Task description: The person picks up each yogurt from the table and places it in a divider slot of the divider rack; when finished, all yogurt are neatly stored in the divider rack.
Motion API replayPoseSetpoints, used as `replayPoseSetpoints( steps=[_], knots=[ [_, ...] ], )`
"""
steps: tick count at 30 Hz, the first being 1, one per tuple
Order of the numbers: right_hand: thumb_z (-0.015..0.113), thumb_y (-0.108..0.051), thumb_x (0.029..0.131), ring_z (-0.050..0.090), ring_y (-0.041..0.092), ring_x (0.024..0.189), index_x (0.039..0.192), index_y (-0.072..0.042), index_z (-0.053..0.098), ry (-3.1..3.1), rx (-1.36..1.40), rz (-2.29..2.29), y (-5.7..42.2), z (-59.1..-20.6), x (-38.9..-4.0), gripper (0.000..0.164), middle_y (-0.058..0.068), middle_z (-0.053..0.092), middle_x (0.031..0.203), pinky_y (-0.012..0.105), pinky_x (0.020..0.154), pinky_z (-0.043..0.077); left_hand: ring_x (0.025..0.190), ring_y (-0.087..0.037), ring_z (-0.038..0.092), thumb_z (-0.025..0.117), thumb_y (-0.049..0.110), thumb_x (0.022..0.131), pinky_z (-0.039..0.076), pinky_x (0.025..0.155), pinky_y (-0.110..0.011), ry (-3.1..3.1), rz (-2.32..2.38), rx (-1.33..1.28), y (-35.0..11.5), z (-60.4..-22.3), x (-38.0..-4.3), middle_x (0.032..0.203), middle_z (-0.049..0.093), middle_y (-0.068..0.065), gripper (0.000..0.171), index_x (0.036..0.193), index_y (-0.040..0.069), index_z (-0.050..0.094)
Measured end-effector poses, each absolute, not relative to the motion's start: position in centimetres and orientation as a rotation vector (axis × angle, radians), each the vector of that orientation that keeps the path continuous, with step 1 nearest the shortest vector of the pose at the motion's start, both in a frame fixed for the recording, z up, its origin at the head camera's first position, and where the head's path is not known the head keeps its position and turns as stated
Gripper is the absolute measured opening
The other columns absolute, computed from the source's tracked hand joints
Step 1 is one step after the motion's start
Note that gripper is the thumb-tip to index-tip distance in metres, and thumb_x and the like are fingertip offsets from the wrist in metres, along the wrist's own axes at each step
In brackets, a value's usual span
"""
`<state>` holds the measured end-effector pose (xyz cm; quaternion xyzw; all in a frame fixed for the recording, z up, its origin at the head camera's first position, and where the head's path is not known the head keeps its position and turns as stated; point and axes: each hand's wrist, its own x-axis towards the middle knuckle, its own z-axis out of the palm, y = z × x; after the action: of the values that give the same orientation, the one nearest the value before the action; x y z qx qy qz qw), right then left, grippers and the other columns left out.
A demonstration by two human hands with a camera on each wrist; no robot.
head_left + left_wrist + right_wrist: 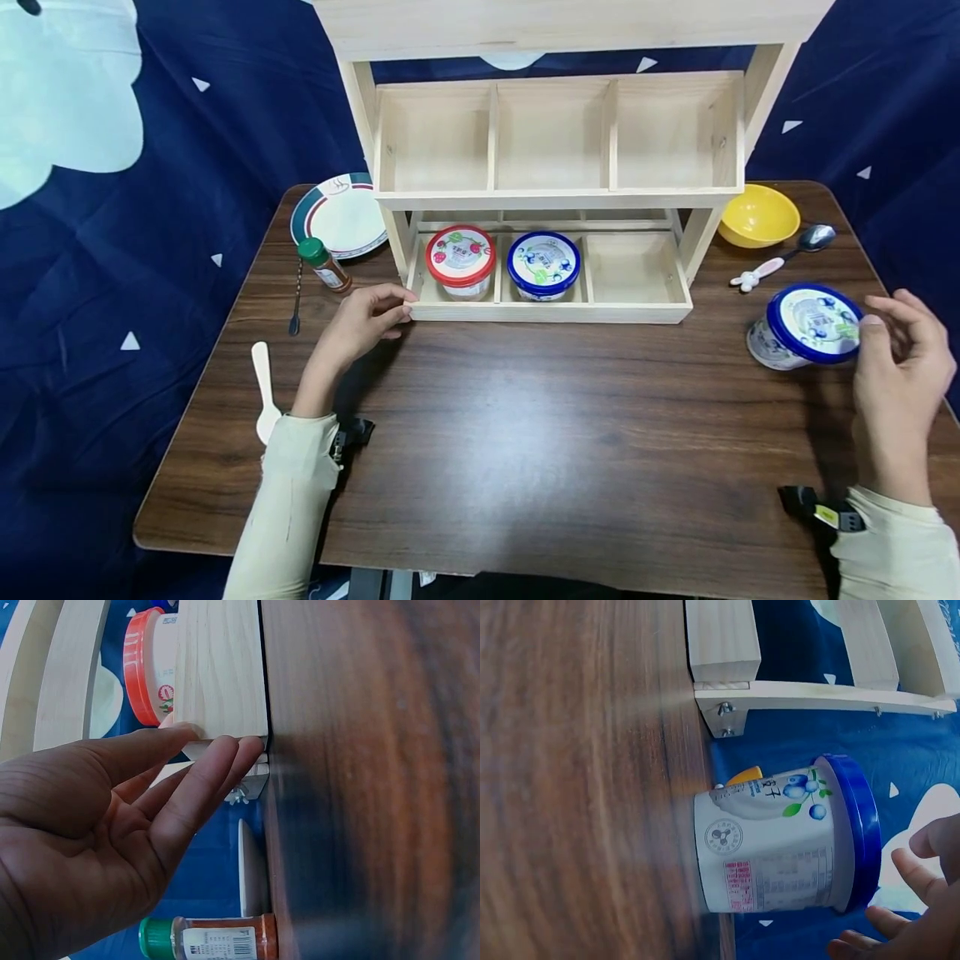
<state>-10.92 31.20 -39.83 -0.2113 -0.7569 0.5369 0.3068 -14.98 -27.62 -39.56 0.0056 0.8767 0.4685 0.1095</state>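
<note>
My left hand is at the left front corner of the lower wooden drawer, its thumb and extended fingers touching that corner. In the drawer sit a red-lidded tub on the left and a blue-lidded tub in the middle compartment. Another blue-lidded tub, with blueberries printed on it, stands upright on the table at the right. Beside its lid is my right hand, fingers loosely bent. In the right wrist view a small gap shows between lid and fingers.
An upper drawer with three compartments overhangs the lower one. At left are a plate, a green-capped spice jar, a thin dark stirrer and a white spoon. A yellow bowl and a rabbit-handled spoon lie right.
</note>
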Motion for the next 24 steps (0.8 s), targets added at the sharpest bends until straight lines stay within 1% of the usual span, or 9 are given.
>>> replayPoseSetpoints(
  steps=[3, 7, 9, 11, 14, 18, 22, 24],
  knots=[
    [0.056, 0.001, 0.104, 0.059, 0.011, 0.13, 0.131, -0.002, 0.076, -1.975, -0.564, 1.473, 31.4, -40.1, -10.6, 0.033, 0.0, 0.059, 0.144, 0.011, 0.1, 0.047, 0.114, -0.039, 0.072, 0.063, 0.004, 0.111, 0.068, 0.086, -0.04, 2.581, 1.377, 0.018, -27.7, -39.6, -15.0, 0.123, 0.072, -0.026, 0.022, 0.129, -0.003, 0.071],
    [0.056, 0.0, 0.106, 0.057, 0.011, 0.131, 0.133, -0.005, 0.076, -2.007, -0.574, 1.468, 31.5, -40.5, -10.3, 0.034, -0.002, 0.061, 0.143, 0.011, 0.101, 0.046, 0.113, -0.04, 0.072, 0.063, 0.004, 0.111, 0.068, 0.086, -0.04, 2.588, 1.374, 0.023, -27.6, -39.5, -15.0, 0.123, 0.072, -0.026, 0.021, 0.129, -0.003, 0.071],
    [0.055, -0.001, 0.107, 0.056, 0.012, 0.134, 0.134, -0.008, 0.076, -2.037, -0.58, 1.442, 31.5, -40.7, -10.2, 0.035, -0.004, 0.061, 0.143, 0.012, 0.102, 0.045, 0.113, -0.039, 0.072, 0.063, 0.004, 0.111, 0.068, 0.085, -0.039, 2.589, 1.374, 0.025, -27.6, -39.5, -15.0, 0.123, 0.072, -0.026, 0.021, 0.129, -0.003, 0.071],
    [0.054, -0.001, 0.107, 0.054, 0.013, 0.137, 0.135, -0.007, 0.075, -2.036, -0.586, 1.455, 31.5, -40.8, -10.2, 0.036, -0.005, 0.062, 0.142, 0.011, 0.105, 0.044, 0.113, -0.039, 0.072, 0.063, 0.004, 0.111, 0.069, 0.085, -0.039, 2.59, 1.373, 0.025, -27.6, -39.5, -15.0, 0.123, 0.073, -0.026, 0.021, 0.129, -0.003, 0.071],
    [0.055, 0.001, 0.105, 0.052, 0.014, 0.14, 0.131, -0.007, 0.077, -1.982, -0.592, 1.532, 31.4, -40.9, -10.2, 0.034, -0.006, 0.064, 0.137, 0.01, 0.106, 0.043, 0.113, -0.039, 0.072, 0.062, 0.004, 0.111, 0.069, 0.085, -0.039, 2.589, 1.371, 0.023, -27.5, -39.5, -15.0, 0.123, 0.073, -0.026, 0.021, 0.129, -0.003, 0.071],
    [0.057, 0.004, 0.104, 0.053, 0.015, 0.139, 0.125, -0.004, 0.079, -1.876, -0.591, 1.669, 31.4, -41.0, -10.2, 0.032, -0.004, 0.066, 0.132, 0.008, 0.104, 0.043, 0.113, -0.039, 0.072, 0.062, 0.004, 0.111, 0.069, 0.084, -0.038, 2.586, 1.372, 0.022, -27.5, -39.5, -15.0, 0.122, 0.073, -0.025, 0.021, 0.128, -0.002, 0.071],
    [0.057, 0.003, 0.105, 0.052, 0.014, 0.139, 0.125, -0.003, 0.079, -1.844, -0.603, 1.743, 31.3, -41.1, -10.3, 0.03, -0.001, 0.064, 0.136, 0.007, 0.103, 0.042, 0.113, -0.039, 0.072, 0.062, 0.004, 0.111, 0.069, 0.084, -0.037, 2.581, 1.382, 0.026, -27.5, -39.4, -14.9, 0.121, 0.073, -0.025, 0.021, 0.128, -0.003, 0.071],
    [0.057, 0.002, 0.106, 0.052, 0.014, 0.138, 0.125, -0.004, 0.079, -1.852, -0.616, 1.755, 31.2, -41.2, -10.4, 0.03, -0.001, 0.064, 0.137, 0.007, 0.1, 0.042, 0.113, -0.039, 0.072, 0.062, 0.004, 0.111, 0.069, 0.084, -0.036, 2.58, 1.387, 0.028, -27.5, -39.4, -14.9, 0.121, 0.073, -0.025, 0.021, 0.128, -0.003, 0.071]
  ],
)
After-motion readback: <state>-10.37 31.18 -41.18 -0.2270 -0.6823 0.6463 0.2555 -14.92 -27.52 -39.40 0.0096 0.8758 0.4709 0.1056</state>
